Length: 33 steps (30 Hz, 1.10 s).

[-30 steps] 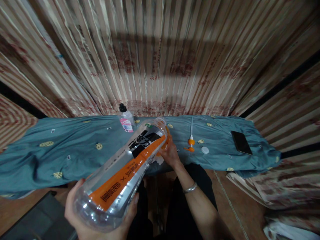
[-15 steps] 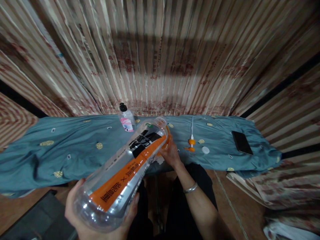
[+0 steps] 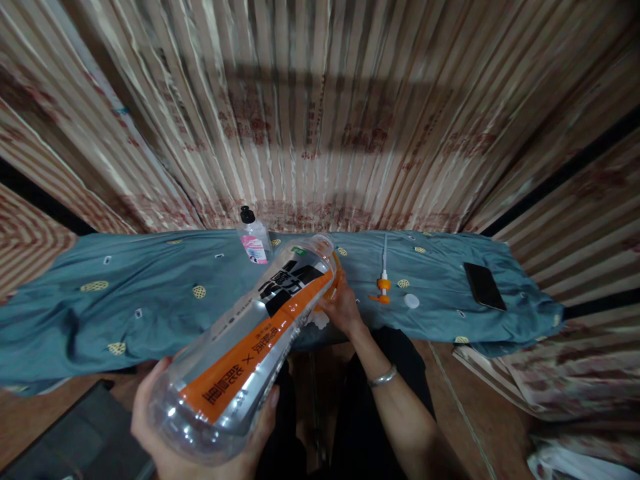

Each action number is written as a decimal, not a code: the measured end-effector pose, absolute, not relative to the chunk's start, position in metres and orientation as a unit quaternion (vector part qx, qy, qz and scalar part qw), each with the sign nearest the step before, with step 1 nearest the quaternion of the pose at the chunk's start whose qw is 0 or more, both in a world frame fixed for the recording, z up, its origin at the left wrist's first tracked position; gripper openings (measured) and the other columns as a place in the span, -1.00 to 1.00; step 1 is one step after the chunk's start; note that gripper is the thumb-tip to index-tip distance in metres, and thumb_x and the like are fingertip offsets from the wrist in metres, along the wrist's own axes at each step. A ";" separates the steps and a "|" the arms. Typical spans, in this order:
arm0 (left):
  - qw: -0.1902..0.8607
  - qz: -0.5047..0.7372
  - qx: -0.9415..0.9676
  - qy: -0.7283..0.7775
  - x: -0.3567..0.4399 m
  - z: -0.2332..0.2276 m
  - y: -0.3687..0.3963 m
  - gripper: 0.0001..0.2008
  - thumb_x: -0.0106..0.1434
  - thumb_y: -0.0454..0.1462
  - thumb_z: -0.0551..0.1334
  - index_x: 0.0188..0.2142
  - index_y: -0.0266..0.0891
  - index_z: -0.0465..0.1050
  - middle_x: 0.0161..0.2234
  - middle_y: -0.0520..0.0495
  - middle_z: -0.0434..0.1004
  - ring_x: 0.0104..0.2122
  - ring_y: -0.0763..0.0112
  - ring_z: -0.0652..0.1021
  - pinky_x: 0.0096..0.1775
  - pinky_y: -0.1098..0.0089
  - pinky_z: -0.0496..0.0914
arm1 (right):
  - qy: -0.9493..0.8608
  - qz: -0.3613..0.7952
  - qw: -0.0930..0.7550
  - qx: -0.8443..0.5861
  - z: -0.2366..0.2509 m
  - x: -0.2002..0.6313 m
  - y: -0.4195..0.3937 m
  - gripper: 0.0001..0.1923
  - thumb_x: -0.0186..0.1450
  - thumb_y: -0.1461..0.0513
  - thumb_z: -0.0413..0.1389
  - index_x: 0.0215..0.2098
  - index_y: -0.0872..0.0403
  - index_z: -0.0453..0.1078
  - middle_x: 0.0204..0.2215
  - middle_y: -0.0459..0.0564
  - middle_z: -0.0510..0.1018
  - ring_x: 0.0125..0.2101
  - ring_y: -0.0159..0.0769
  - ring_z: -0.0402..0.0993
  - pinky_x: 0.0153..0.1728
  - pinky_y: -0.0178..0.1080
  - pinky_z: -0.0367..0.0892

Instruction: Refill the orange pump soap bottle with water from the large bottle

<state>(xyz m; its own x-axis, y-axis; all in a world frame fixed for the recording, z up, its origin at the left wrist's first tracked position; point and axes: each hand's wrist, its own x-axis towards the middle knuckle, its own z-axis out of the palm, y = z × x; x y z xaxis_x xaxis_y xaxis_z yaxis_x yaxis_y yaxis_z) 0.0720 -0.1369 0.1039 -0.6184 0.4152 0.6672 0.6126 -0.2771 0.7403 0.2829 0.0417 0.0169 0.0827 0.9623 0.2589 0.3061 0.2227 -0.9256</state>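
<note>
Left hand (image 3: 200,427) cups base of tilted clear bottle (image 3: 250,340) — looks empty; right hand (image 3: 343,308) grips its neck end. Small bottle (image 3: 253,241) upright on blue cloth (image 3: 150,300).

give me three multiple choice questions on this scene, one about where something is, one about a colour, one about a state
1. Where does the phone lie?
A. on the right end of the blue cloth
B. on the floor
C. beside the small bottle

2. What colour is the band on the big clear bottle?
A. green
B. orange
C. purple

3. How is the big clear bottle held?
A. upright on the cloth
B. tilted, the left hand under its base and the right hand at its neck
C. lying loose on the floor

Answers: 1 A, the dark phone rests near the cloth's right edge; 2 B, an orange stripe runs along its label; 3 B, both hands grip it, aslant.
</note>
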 end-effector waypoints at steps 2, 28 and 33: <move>0.077 -0.665 -0.439 -0.599 0.074 0.105 -0.137 0.07 0.04 0.16 0.79 0.42 -0.20 0.57 0.19 -0.20 0.70 0.35 -0.13 0.64 0.74 -0.32 0.17 | -0.592 0.327 0.508 -0.533 0.016 0.283 0.042 -0.17 0.23 0.05 0.61 0.38 -0.06 0.47 0.17 0.14 0.84 0.13 0.25 0.87 0.22 0.29 0.81; 0.078 -0.675 -0.448 -0.582 0.069 0.101 -0.138 0.14 0.02 0.10 0.80 0.52 -0.19 0.56 0.24 -0.17 0.70 0.18 -0.03 0.69 0.72 -0.34 0.20 | -0.578 0.348 0.499 -0.544 0.021 0.281 0.041 -0.22 0.23 0.03 0.58 0.32 -0.04 0.46 0.11 0.16 0.87 0.08 0.24 0.89 0.14 0.20 0.82; 0.058 -0.650 -0.466 -0.598 0.049 0.084 -0.144 0.19 -0.10 0.06 0.85 0.46 -0.20 0.56 0.24 -0.20 0.69 0.38 -0.21 0.63 0.73 -0.44 0.15 | -0.584 0.337 0.508 -0.536 0.018 0.281 0.042 -0.25 0.25 -0.02 0.57 0.29 -0.06 0.45 0.09 0.15 0.87 0.06 0.23 0.89 0.11 0.18 0.81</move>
